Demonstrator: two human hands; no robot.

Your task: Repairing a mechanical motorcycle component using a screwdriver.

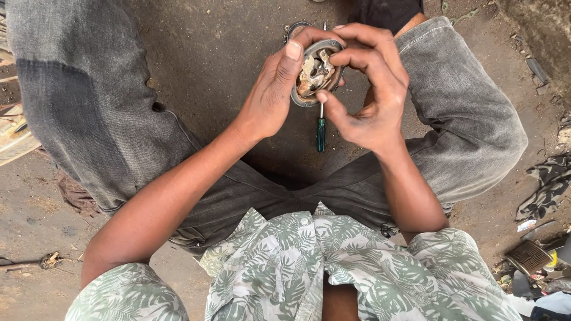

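I hold a round, grimy metal part (315, 74) with a grey rim and rusty inner pieces between both hands, above the dirt floor between my legs. My left hand (275, 89) grips its left edge, thumb lying on the rim. My right hand (369, 89) wraps the right side, fingers curled over the top and thumb under the lower edge. A screwdriver with a green handle (321, 132) lies on the ground just below the part, its shaft partly hidden behind it.
My legs in grey jeans (89, 101) spread to both sides. A small metal ring (292, 28) lies on the ground behind the part. Dark rags (544, 184) and scattered scrap (529, 258) sit at the right; wood pieces (12, 131) at the left edge.
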